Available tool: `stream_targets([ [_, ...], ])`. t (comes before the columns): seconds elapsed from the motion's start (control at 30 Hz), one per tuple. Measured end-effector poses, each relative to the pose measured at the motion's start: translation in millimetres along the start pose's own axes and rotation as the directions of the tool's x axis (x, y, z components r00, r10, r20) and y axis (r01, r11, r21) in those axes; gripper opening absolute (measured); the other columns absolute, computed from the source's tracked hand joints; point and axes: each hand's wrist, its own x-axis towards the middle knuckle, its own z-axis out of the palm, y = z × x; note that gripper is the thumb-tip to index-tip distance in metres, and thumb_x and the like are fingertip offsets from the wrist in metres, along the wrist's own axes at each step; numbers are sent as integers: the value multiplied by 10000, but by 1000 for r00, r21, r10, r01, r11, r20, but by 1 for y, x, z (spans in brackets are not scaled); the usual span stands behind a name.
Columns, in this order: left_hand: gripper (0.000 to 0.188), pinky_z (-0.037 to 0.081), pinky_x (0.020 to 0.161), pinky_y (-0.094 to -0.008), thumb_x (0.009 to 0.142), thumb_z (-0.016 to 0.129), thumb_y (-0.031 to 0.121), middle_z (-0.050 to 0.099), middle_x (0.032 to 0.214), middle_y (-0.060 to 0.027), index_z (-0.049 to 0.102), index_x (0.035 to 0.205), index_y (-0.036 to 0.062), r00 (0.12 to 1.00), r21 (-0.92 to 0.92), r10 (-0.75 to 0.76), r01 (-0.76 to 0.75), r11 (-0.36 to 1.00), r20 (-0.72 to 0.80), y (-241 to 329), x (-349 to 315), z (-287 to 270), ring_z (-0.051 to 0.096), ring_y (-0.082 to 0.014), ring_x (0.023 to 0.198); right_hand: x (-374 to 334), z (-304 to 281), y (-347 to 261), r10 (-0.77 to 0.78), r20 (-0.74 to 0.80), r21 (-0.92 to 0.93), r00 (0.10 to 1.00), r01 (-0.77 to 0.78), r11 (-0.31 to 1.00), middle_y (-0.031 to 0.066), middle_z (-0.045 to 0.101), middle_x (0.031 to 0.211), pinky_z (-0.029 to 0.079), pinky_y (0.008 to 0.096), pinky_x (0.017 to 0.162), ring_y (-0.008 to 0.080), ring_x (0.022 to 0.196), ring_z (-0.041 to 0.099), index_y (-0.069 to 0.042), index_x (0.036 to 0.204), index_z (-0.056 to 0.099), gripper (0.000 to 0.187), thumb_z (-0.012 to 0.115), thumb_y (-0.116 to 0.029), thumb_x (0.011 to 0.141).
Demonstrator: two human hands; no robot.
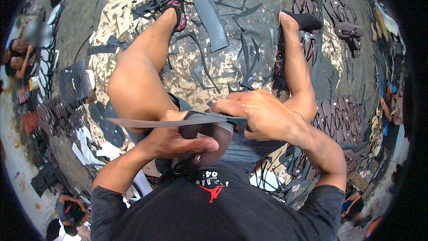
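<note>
In front of my belly, my left hand (167, 140) grips a dark brown flip-flop (216, 140), its thumb lying across the sole beside a small white label. Dark strap loops hang below that thumb. A long, thin grey blade-like strip (142, 123) crosses over the left hand and along the sole's far edge, tapering to a point on the left. Whether it is a knife or rubber, I cannot tell. My right hand (263, 116) is closed at the strip's right end, by a dark flat piece; its fingers partly hide what they hold.
Between my spread legs lie black rubber offcuts and a grey rubber slab (211, 24) on the stained floor. Brown flip-flops stand in rows (341, 118) at the right, with others in a pile (55, 114) at the left. Other people (71, 214) sit around the edges.
</note>
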Motion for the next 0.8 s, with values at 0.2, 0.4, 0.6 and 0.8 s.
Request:
stream_targets([
  [0.2, 503, 542, 879, -338, 824, 868, 363, 751, 1020, -50, 719, 1183, 45, 982, -37, -111, 118, 992, 154, 4, 15, 4, 696, -178, 953, 17, -17, 8, -55, 216, 20, 975, 51, 998, 211, 700, 934, 544, 532, 755, 432, 944, 688, -37, 1092, 585, 355, 697, -58, 756],
  [0.4, 902, 397, 1117, -389, 949, 557, 675, 566, 1414, -219, 441, 1492, -35, 979, -144, -139, 161, 976, 151, -30, 1, -26, 580, -273, 1255, -32, -8, 35, -115, -185, 174, 976, 147, 974, 230, 679, 1244, 528, 466, 999, 396, 1172, 654, -81, 1375, 572, 568, 683, -58, 818],
  [0.6, 793, 262, 1209, -596, 926, 623, 593, 450, 1527, -161, 351, 1520, 144, 806, -742, 349, -583, 332, -478, -23, 16, 10, 396, -384, 1426, -26, 73, 40, 162, -750, 211, 641, -1, 977, 174, 688, 1117, 539, 378, 837, 262, 924, 706, 38, 1292, 575, 468, 726, -61, 861],
  [0.8, 498, 526, 1015, -411, 1011, 602, 477, 653, 1303, -14, 557, 1399, 168, 725, -620, 11, -597, 509, -689, -28, 67, 41, 633, -205, 1183, 5, 101, 26, 290, -778, 284, 557, -101, 954, 176, 693, 1133, 551, 380, 865, 343, 986, 705, -48, 1325, 603, 525, 720, 15, 817],
])
